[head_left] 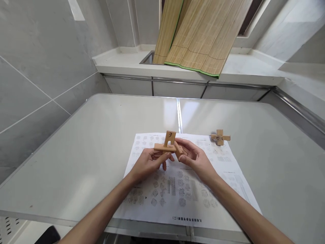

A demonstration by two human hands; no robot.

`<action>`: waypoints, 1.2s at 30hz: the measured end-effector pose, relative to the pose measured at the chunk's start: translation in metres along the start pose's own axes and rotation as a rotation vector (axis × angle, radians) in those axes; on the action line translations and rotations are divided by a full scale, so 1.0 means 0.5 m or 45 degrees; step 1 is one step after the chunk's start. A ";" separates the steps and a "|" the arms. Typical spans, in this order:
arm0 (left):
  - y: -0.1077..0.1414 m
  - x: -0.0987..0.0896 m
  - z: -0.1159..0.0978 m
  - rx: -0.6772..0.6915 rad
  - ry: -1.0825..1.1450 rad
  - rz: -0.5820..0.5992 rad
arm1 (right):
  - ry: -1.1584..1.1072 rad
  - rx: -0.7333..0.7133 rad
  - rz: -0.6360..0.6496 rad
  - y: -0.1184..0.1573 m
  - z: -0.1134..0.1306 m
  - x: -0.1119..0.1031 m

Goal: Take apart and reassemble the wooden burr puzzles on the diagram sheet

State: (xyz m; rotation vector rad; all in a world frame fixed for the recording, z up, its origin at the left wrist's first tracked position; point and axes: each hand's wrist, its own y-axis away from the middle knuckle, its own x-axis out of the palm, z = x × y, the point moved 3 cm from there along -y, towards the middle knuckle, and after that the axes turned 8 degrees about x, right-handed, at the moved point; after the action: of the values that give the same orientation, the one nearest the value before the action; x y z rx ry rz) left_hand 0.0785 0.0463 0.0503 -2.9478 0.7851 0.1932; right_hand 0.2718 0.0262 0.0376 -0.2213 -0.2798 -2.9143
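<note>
Several wooden pieces point(166, 147) sit between the two grips point(149, 163) point(196, 158).

Got a flat wooden bar point(160, 147) pinched in the left hand point(148, 162), plus an upright notched piece point(170, 135) on top of it, marked with a dark character. Gripping a smaller wooden block point(178, 151) in the right hand point(198, 157), tilted, right by the bar's end; can't tell if touching. Doing this over a printed sheet point(220, 213) full of tiny diagrams, spread on a pale table point(76, 152). Also seeing a cross-shaped wooden assembly point(220, 138) near the sheet's far right corner, and past the table, a bamboo mat point(203, 37) draped over a white counter point(122, 61).
</note>
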 end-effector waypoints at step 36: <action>0.011 0.026 -0.017 0.004 -0.130 0.295 | 0.136 0.072 -0.083 -0.005 -0.006 -0.013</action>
State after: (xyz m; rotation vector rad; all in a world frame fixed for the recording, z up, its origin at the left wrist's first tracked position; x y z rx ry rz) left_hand 0.0877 0.0342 0.0564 -2.8117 1.1082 0.3540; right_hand 0.2771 0.0294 0.0331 -0.0486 -0.3579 -2.9644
